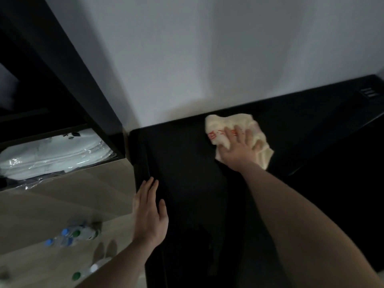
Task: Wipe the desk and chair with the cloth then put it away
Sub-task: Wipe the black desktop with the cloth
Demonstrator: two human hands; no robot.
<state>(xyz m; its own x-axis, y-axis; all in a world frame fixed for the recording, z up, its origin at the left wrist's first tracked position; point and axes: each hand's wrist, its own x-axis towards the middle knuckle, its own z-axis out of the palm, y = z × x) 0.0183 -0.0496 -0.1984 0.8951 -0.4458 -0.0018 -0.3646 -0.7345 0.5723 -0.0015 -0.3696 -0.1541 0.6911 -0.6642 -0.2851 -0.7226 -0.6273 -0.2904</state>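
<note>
A black desk (187,163) runs along a white wall. On its far part lies a crumpled cream cloth (224,125) with red print. My right hand (239,150) presses flat on the cloth, fingers spread over it. My left hand (149,210) rests flat and open on the desk's left edge, holding nothing. The chair is not in view.
Left of the desk stands a dark cabinet (62,69) with white plastic-wrapped items (52,154) on a low shelf. Several water bottles (70,235) with blue and green caps stand on the wooden floor below. A small vent or socket (368,92) sits at the desk's far right.
</note>
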